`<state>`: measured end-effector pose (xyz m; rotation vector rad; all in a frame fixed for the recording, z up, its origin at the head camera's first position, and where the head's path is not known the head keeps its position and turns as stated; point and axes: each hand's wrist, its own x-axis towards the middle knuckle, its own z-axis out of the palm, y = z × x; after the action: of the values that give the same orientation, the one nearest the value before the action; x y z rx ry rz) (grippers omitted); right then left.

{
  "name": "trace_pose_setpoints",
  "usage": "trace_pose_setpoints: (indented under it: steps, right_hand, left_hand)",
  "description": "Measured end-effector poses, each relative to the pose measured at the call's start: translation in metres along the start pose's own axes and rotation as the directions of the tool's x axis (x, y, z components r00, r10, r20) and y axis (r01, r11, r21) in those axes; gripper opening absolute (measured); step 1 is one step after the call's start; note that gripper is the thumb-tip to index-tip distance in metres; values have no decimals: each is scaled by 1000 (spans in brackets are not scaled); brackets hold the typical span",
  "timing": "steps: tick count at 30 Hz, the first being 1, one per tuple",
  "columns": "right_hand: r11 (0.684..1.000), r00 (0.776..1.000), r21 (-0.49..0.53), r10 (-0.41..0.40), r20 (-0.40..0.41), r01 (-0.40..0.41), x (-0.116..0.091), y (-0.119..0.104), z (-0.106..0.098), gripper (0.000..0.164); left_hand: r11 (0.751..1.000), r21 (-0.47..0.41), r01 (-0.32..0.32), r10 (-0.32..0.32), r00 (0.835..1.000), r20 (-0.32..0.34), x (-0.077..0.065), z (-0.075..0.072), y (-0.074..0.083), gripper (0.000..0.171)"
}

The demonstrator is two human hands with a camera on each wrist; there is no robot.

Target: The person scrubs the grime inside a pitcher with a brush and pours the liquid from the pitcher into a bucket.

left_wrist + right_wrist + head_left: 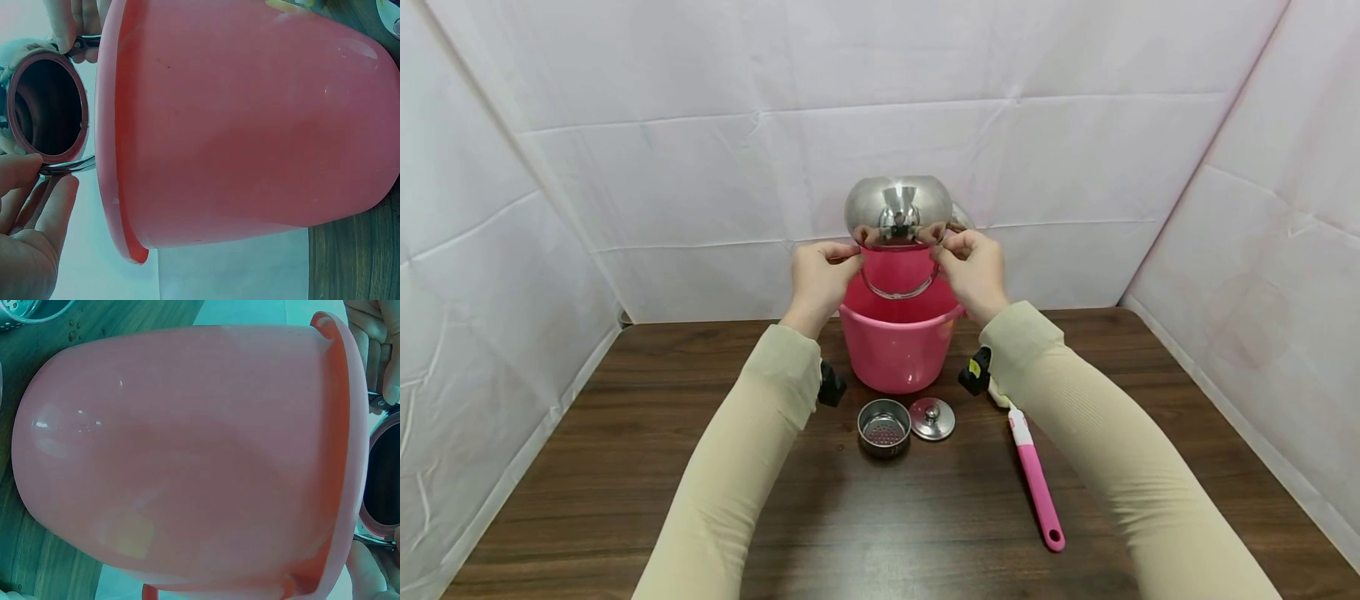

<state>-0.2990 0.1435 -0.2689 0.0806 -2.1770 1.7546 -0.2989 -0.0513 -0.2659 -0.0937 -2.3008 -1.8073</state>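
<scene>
A shiny steel teapot (898,200) is tipped above the pink bucket (891,354), its round dark mouth (50,103) facing toward me in the wrist views. Its wire handle (895,294) hangs down in a loop over the bucket's opening. My left hand (820,282) pinches one side of that handle near the pot, thumb against fingertips. On the opposite side my right hand (976,271) pinches the handle too. Only parts of both hands show in the right wrist view, at its right edge, beyond the bucket's rim (356,444).
In front of the bucket sit a small perforated steel strainer (883,429) and a round knobbed lid (932,418). A brush with a pink handle (1039,496) lies to the right, its head partly hidden by my right sleeve. White sheeting (715,167) closes off the back and sides.
</scene>
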Motion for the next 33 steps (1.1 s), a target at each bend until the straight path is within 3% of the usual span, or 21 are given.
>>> trace_pose_setpoints:
  steps: [8, 16, 33]
  right_hand:
    - [999, 999, -18, -48, -13, 47, -1, 3, -2, 11]
    - [995, 995, -20, -99, 3, 99, -2, 5, -3, 11]
    - [994, 997, -69, -82, -10, 82, 1, 3, -5, 15]
  left_hand:
    - [1000, 18, 2, -2, 1000, 7, -1, 0, 1, 20]
    - [999, 21, -36, 36, 999, 2, -1, 0, -1, 20]
    - [998, -10, -66, 66, 998, -2, -1, -1, -1, 21]
